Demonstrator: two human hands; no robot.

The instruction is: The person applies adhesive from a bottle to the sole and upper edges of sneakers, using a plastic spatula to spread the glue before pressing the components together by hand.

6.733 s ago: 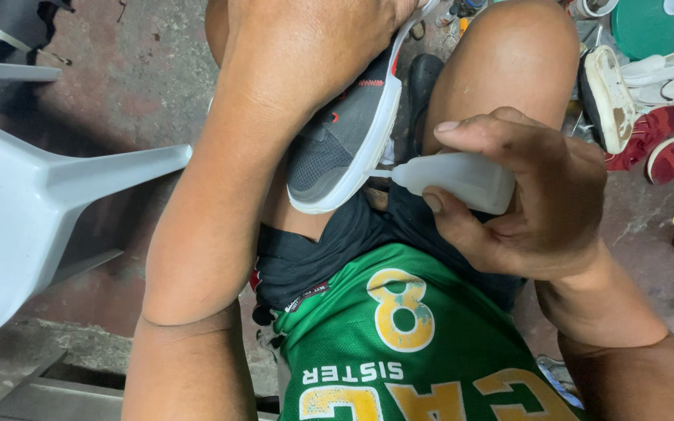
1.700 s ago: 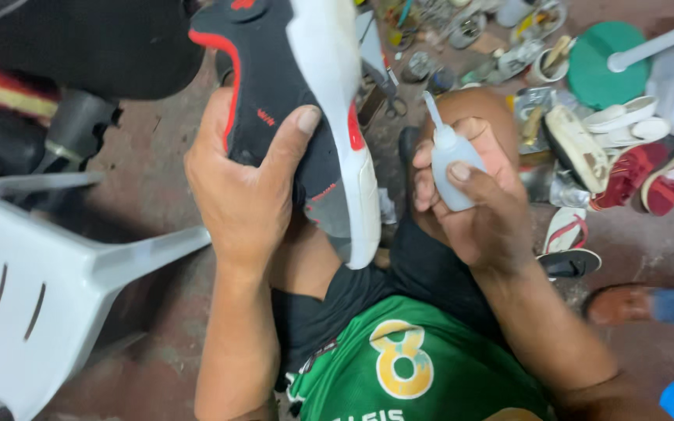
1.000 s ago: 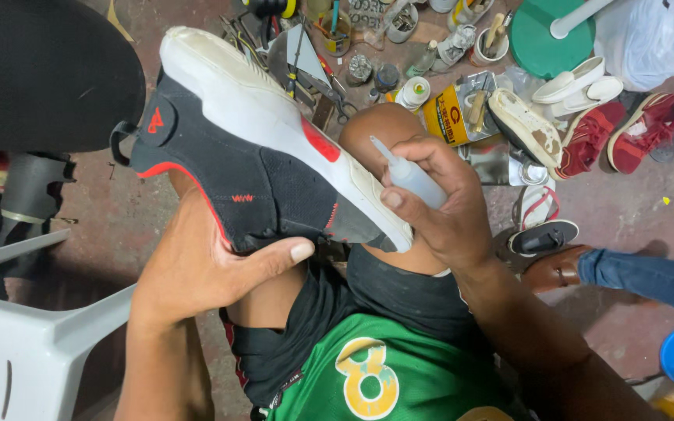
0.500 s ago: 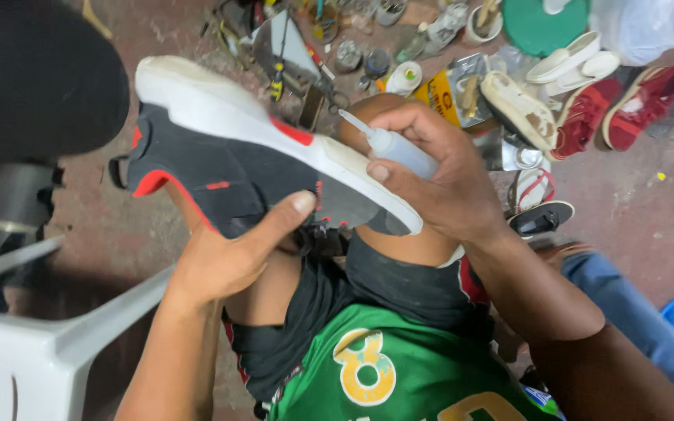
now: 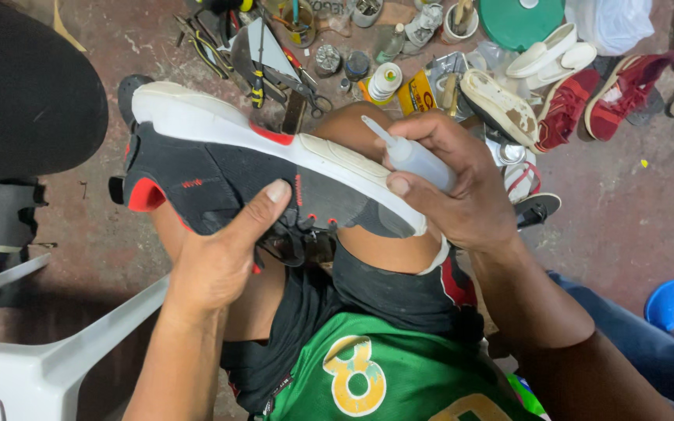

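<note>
- Our left hand (image 5: pixel 216 261) grips the black shoe (image 5: pixel 220 175) from below. The thumb presses on its side, and the other fingers are hidden under it, so we think they wrap around to keep it from wobbling.
- We hold the shoe on its side over our knee (image 5: pixel 368 129), so its white sole (image 5: pixel 274 140) faces up where we can see it.
- Our right hand (image 5: pixel 462 195) is closed around a small white squeeze bottle (image 5: pixel 415 160). The fingers curl tight over it and the thumb pushes on its side.
- The bottle's thin tip points at the edge where the sole meets the black cloth. It sits very near that edge, but we cannot tell if it touches.
- A white plastic chair (image 5: pixel 33 359) stands just beside our left arm.
- More shoes, like a red shoe (image 5: pixel 567 105), lie on the floor with scissors (image 5: pixel 310 90) and a spool of thread (image 5: pixel 386 80), all close enough to grab.
</note>
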